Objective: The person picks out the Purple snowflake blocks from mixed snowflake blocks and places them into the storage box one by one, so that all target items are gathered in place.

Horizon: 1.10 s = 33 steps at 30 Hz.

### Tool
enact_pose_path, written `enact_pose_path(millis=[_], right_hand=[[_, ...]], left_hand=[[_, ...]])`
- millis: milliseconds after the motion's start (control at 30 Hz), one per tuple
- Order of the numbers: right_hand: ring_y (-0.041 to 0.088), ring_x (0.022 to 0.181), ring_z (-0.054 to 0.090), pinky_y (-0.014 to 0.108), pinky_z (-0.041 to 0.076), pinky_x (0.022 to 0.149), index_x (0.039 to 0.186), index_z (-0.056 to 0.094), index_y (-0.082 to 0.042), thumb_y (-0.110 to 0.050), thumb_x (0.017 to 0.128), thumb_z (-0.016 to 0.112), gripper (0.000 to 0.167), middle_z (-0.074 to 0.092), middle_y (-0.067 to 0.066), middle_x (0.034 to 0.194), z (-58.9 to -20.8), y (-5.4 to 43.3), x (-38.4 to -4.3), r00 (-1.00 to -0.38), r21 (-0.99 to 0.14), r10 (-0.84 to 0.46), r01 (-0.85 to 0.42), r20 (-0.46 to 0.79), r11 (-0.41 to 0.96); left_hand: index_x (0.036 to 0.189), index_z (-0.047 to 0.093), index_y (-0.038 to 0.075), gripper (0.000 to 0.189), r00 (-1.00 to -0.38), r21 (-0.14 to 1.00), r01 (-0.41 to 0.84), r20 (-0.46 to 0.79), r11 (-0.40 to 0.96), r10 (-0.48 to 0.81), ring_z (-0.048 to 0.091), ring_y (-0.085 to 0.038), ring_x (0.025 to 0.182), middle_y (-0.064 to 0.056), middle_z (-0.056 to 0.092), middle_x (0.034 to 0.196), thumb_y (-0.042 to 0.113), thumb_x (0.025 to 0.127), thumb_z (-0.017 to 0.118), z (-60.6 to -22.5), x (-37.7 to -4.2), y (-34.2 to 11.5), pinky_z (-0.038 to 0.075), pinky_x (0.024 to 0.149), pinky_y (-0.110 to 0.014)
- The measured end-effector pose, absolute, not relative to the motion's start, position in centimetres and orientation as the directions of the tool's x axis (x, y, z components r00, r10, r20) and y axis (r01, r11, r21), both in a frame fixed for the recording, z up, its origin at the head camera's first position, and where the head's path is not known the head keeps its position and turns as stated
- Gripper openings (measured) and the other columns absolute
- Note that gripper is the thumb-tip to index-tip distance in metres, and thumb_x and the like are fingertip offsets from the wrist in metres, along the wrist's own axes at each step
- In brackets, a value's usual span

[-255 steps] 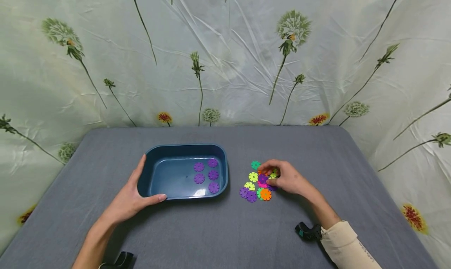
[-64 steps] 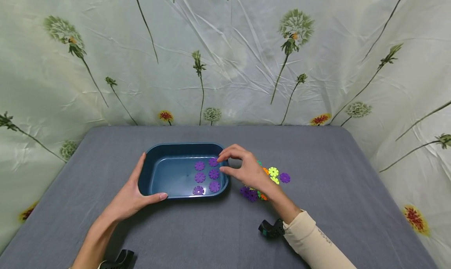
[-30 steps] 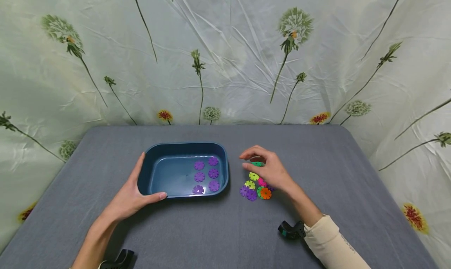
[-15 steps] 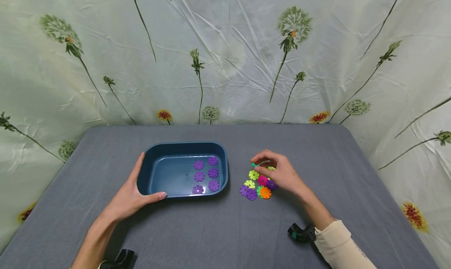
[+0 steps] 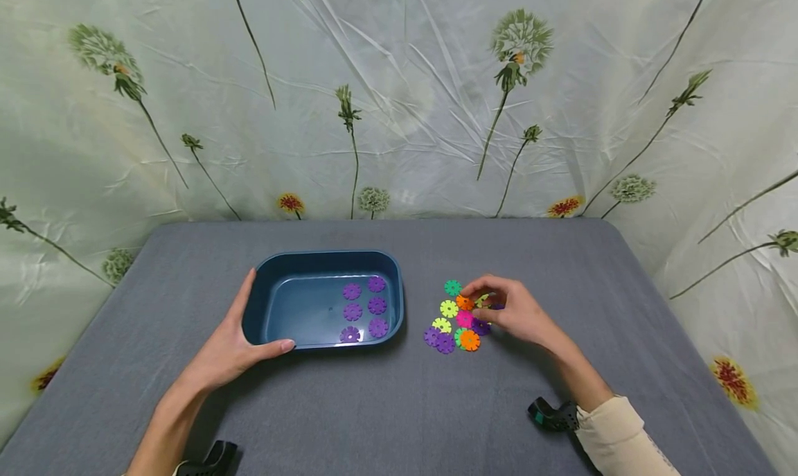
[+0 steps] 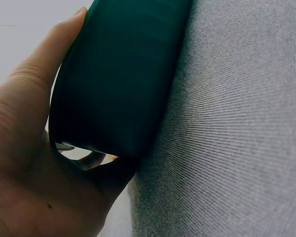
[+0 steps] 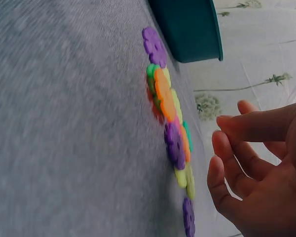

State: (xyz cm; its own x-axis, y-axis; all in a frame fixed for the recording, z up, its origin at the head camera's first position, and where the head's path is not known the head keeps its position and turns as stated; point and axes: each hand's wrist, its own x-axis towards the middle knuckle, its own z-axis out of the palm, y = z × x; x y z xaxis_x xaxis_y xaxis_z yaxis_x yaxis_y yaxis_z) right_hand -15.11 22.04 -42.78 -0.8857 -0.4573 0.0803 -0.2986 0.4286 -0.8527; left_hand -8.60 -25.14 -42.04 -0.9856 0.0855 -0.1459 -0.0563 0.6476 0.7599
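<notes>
My left hand (image 5: 224,355) grips the left end of a dark blue plastic tub (image 5: 299,313), thumb on the near rim and fingers at the far side. In the left wrist view the thumb presses the tub's wall (image 6: 121,74). Inside the tub, toward its right end, lie several purple notched plastic discs (image 5: 352,312). Over the right side of a loose disc pile hovers my right hand (image 5: 520,315), fingers loosely bent. The right wrist view shows this hand (image 7: 266,173) holding nothing, apart from a purple disc (image 7: 174,146) in the pile. It partly hides a purple disc at the pile's right.
The pile right of the tub also has green (image 5: 452,287), yellow (image 5: 449,309), pink (image 5: 464,319) and orange (image 5: 470,340) discs, some overlapping. Grey cloth (image 5: 386,413) covers the table. A flower-print curtain (image 5: 424,116) hangs behind it.
Since the oldest frame, one more purple disc lies in the tub, at its near side. My right hand has moved right, from the tub's edge to the pile. My left hand keeps its hold.
</notes>
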Motion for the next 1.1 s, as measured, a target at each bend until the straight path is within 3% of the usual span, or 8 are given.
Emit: enact_pose_path(millis=[633,1100], right_hand=[[0.019,0.095,0.062,0.027,0.050,0.077,0.119,0.073,-0.009,0.010,0.080,0.078,0.043,0.074,0.008,0.113,-43.4,23.6,-14.7,-0.863,-0.770,-0.505,-0.300,-0.033,0.563],[0.014,0.089,0.061,0.025,0.047,0.075,0.115,0.074,-0.008,0.007,0.081,0.079,0.037,0.072,0.005,0.100,-43.5,23.4,-14.6,-0.863,-0.759,-0.503,-0.301,-0.041,0.578]], left_hand=[[0.164,-0.018,0.042,0.135,-0.986,0.759,-0.049,-0.139,0.649,0.088,0.015,-0.057,0.156,-0.017,-0.004,0.177,0.039,0.081,0.089,-42.2,-8.7,-25.3,0.024,0.110,-0.083],[0.164,-0.017,0.044,0.135,-0.987,0.762,-0.046,-0.136,0.646,0.090,0.014,-0.057,0.156,-0.016,-0.004,0.177,0.039,0.080,0.089,-42.2,-8.6,-25.3,0.023,0.111,-0.083]])
